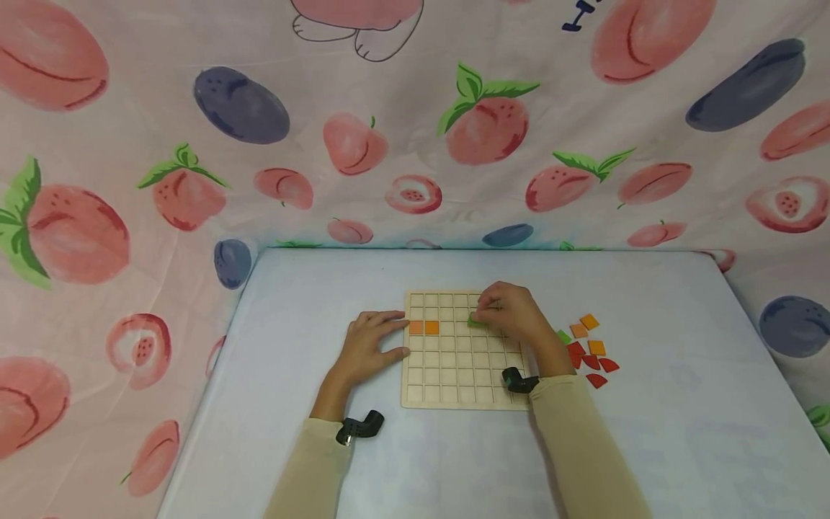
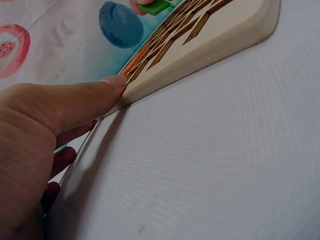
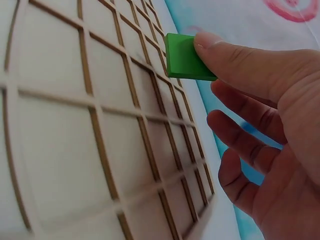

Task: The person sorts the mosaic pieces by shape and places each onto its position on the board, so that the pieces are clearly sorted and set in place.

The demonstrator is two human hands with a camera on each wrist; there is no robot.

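A wooden grid board (image 1: 415, 401) lies on the table, with two orange square tiles (image 1: 431, 328) set side by side in cells at its left edge. My left hand (image 1: 371, 348) rests against the board's left side, fingers spread and nearly straight, the thumb touching the edge in the left wrist view. Between thumb and fingertips my right hand (image 1: 515, 315) pinches a green square tile (image 3: 187, 56). In the right wrist view that tile is held just above the grid, apart from it. The right hand and forearm hide part of the board's right side.
Right of the board lie loose tiles: several red quarter-round tiles (image 1: 596, 380), orange squares (image 1: 588, 321) and a green tile (image 1: 563, 336) partly behind the right wrist. A white cloth covers the table (image 1: 700, 404). A fruit-patterned curtain (image 1: 415, 101) hangs at the back and sides.
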